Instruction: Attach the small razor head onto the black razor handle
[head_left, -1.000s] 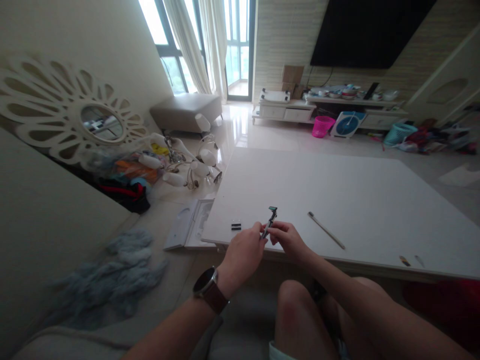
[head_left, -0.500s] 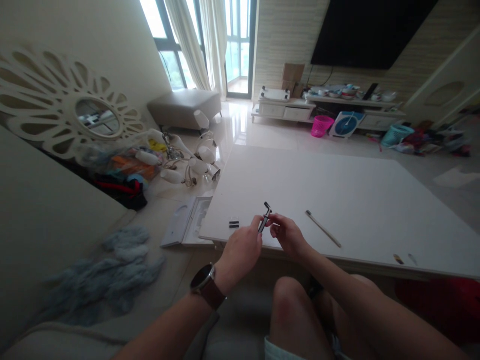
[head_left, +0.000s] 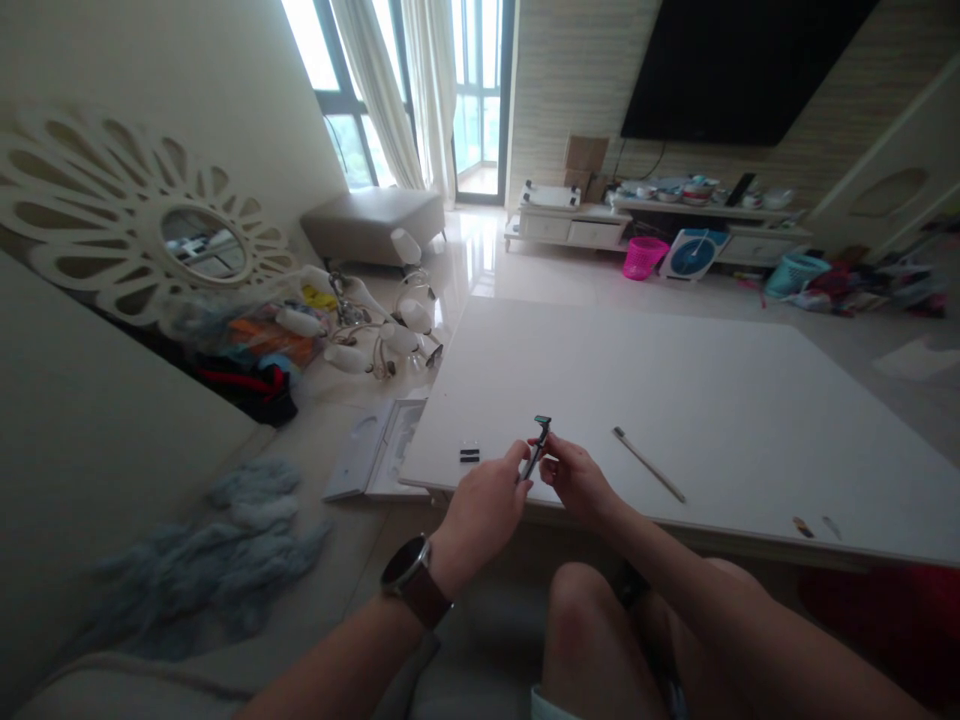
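Above the near edge of the white table, my left hand (head_left: 486, 508) is closed round the handle of a razor (head_left: 543, 428), whose head points up and away from me. The fingers of my right hand (head_left: 579, 482) are bent and pinch the razor just under its head. To the right on the table lies a toothbrush (head_left: 651, 466) with a pale handle and dark bristles. Left of my hands sits a small clear pack with two black strips (head_left: 469, 456), too small to name surely.
The white table (head_left: 600, 370) spreads out ahead. Two small objects (head_left: 802, 527) lie near its right front edge. Beyond its left side, an open white box (head_left: 367, 450) and a chandelier (head_left: 390, 340) rest on the floor. A pink basket (head_left: 643, 258) stands behind the table.
The razor has turned in my hands, and its head now shows broadside at the top. My right fingers stay at its neck. The whole view has shifted slightly.
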